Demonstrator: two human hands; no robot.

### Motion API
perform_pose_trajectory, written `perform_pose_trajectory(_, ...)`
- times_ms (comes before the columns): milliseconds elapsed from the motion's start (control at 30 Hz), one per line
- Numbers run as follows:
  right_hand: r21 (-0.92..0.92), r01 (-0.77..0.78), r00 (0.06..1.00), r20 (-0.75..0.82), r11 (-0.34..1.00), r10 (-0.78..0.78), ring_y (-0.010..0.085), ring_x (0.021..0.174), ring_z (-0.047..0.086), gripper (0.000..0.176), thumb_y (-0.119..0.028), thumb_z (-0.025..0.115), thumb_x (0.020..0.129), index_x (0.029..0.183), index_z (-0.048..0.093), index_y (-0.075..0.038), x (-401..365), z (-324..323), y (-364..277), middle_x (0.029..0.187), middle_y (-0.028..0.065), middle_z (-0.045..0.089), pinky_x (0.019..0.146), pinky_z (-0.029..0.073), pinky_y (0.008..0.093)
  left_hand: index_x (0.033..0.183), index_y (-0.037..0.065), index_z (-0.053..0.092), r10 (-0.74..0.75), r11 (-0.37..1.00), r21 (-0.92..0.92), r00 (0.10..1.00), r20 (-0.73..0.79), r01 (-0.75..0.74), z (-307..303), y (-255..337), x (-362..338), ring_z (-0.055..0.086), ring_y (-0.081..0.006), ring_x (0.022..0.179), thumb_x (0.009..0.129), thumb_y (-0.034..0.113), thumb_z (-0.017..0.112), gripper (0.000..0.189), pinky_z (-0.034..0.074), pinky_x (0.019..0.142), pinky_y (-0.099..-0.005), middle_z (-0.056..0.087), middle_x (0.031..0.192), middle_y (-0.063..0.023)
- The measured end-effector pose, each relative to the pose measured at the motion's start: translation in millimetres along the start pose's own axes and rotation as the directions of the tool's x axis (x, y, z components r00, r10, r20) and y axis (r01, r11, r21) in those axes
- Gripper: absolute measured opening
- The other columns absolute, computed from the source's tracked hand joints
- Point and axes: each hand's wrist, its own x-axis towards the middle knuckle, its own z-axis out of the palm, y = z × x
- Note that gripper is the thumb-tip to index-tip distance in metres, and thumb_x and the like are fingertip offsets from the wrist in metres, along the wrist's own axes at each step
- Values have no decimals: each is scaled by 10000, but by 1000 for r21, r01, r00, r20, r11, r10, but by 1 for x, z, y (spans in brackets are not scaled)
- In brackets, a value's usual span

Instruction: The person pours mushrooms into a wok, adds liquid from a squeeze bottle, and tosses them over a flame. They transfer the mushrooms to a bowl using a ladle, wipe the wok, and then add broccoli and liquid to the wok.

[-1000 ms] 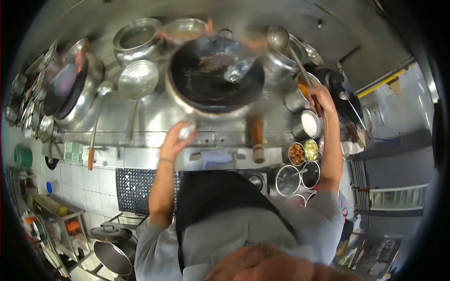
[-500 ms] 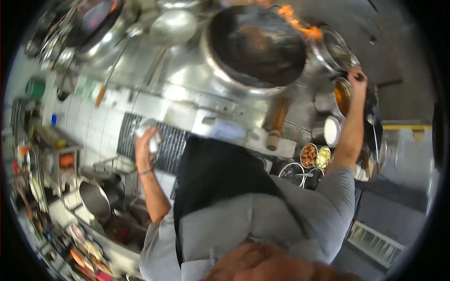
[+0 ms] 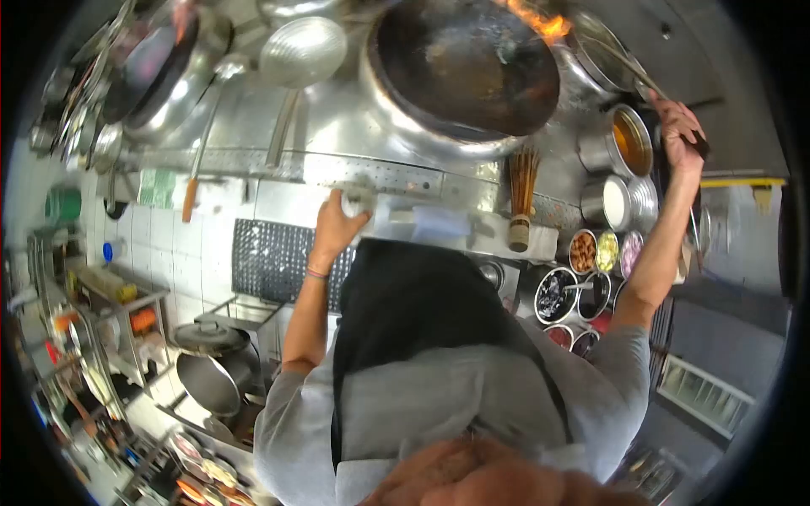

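Observation:
My left hand (image 3: 337, 226) is at the front edge of the steel counter, thumb and fingers curved beside a crumpled whitish cloth (image 3: 357, 199); the fingertips are partly hidden. On the right, my right hand (image 3: 680, 133) is raised past the pots, its fingers round the dark-tipped handle of a long utensil (image 3: 634, 72) that reaches toward the pot (image 3: 601, 52) behind. A large dark wok (image 3: 464, 67) sits on the burner between my hands, with orange flame (image 3: 540, 24) at its far right rim.
A bamboo brush (image 3: 521, 202) lies right of the wok. Pots of orange liquid (image 3: 631, 143) and white liquid (image 3: 615, 202) stand near my right forearm, above several ingredient containers (image 3: 583, 251). A strainer (image 3: 302, 52) and an orange-handled ladle (image 3: 192, 190) rest left.
My left hand has moved right and forward with the cloth, to the counter edge. My right hand has shifted slightly right, and the long utensil now shows. The flame looks smaller.

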Motion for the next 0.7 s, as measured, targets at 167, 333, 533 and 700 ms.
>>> perform_pose_trajectory(167, 86, -89, 996, -12, 992, 90, 153, 527, 516, 583, -34, 379, 983, 1450, 87, 160, -12, -43, 105, 909, 112, 449, 345, 333, 265, 1157, -25, 567, 163, 937, 321, 985, -63, -135, 33, -27, 14, 574, -411, 1088, 721, 346, 847, 637, 486, 902, -471, 628, 1128, -236)
perform_pose_trajectory(333, 170, -18, 991, -129, 985, 40, 138, 567, 534, 599, -14, 420, 961, 1442, 110, 160, -8, -93, 177, 897, 118, 451, 340, 398, 264, 1256, -27, 487, 151, 960, 239, 989, 1, -146, 22, -14, 15, 566, -420, 1102, 703, 343, 868, 767, 476, 928, -467, 611, 1164, -240)
perform_pose_trajectory(533, 159, -131, 984, -100, 979, 148, 125, 556, 525, 563, -42, 436, 946, 1427, 207, 142, -15, -139, 195, 907, 81, 481, 355, 392, 271, 1297, -64, 454, 191, 976, 108, 981, 20, -192, 17, -24, 10, 548, -444, 1149, 684, 295, 883, 831, 456, 976, -463, 577, 1216, -276)
perform_pose_trajectory(700, -938, -184, 901, -280, 293, -331, 114, 373, 428, 450, -92, 599, 861, 1279, 511, 50, -21, -135, 264, 571, 5, 464, 319, 343, 270, 1256, -70, 499, 196, 964, 175, 980, 31, -199, 21, -23, 16, 588, -441, 1099, 712, 256, 851, 725, 477, 949, -460, 608, 1174, -294)
